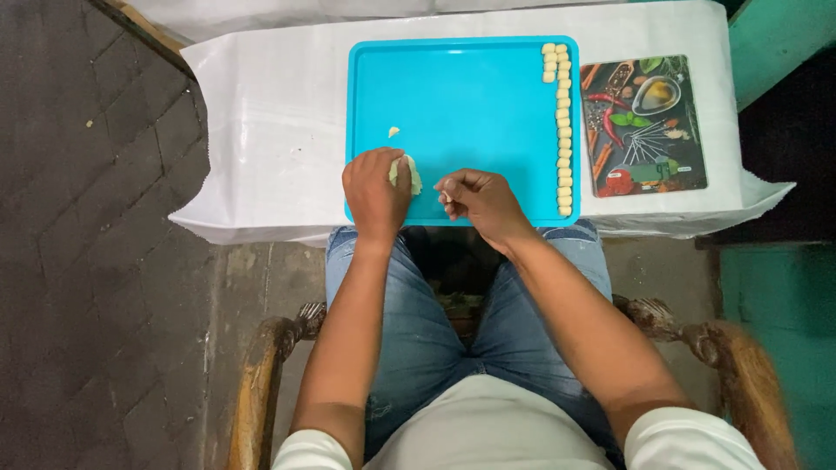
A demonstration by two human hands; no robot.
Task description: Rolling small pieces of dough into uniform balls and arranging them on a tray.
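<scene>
Left hand (374, 193) with closed grip around a pale dough lump (407, 174) at the near edge of a turquoise tray (461, 104), right hand (479, 198) pinching a small dough bit just beside it, stray crumb (394, 131) farther up, column of little dough pieces (563, 130) along the tray's right rim, printed mat (643, 124) beside it on the white-covered desk (270, 130).

White short sleeves (688, 435), faded blue jeans (418, 322).

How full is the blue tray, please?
Mostly empty: the blue tray holds only a line of small dough pieces along its right edge and one scrap.
</scene>
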